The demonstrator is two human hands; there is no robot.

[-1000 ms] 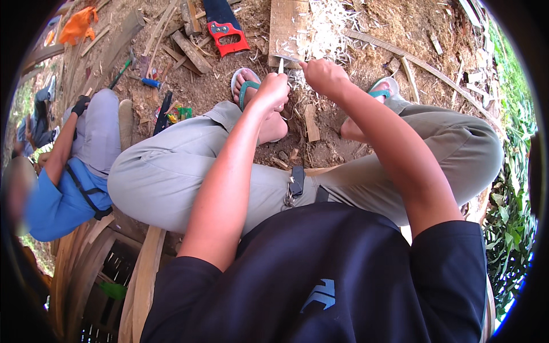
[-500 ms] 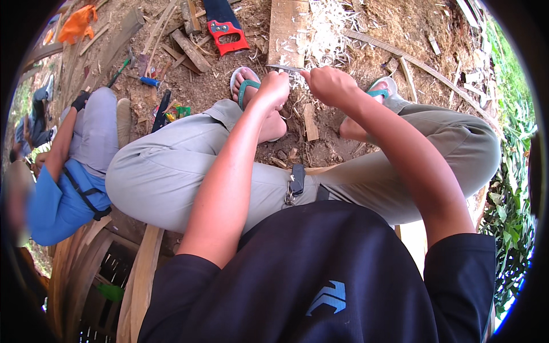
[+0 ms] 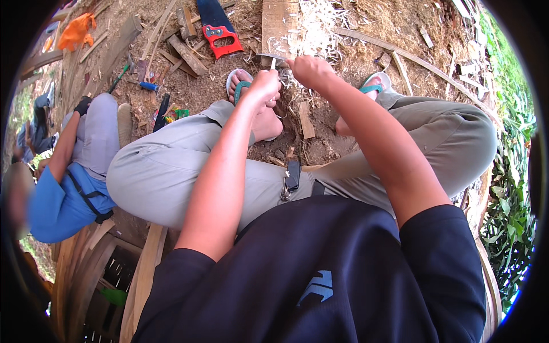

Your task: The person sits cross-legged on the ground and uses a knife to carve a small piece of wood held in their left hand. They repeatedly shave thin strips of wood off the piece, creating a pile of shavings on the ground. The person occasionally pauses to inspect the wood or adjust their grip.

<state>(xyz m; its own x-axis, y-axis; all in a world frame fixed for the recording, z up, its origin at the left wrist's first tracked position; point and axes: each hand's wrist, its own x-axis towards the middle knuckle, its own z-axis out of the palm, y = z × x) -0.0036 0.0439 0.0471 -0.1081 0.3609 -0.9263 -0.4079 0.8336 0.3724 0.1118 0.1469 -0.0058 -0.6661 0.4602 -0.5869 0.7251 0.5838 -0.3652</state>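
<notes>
My left hand (image 3: 266,87) is closed round a thin pale wooden stick (image 3: 273,63), whose tip sticks up past the fingers. My right hand (image 3: 310,71) grips a knife (image 3: 264,55); its handle is hidden in the fist, and its narrow blade points left, crossing at the stick's tip. Both hands are between my sandalled feet, just on the near side of a flat wooden plank (image 3: 280,26). Pale wood shavings (image 3: 318,34) lie thickly on and beside that plank.
A handsaw with a red handle (image 3: 222,42) lies left of the plank. Scrap wood (image 3: 187,55), a blue-handled tool (image 3: 148,86) and an orange cloth (image 3: 76,32) are farther left. A person in a blue shirt (image 3: 71,200) sits close at my left. Green plants (image 3: 506,188) border the right.
Both hands have shifted slightly left and the knife has slid left, its blade reaching farther across the stick. The stick's pale tip now shows above my left hand.
</notes>
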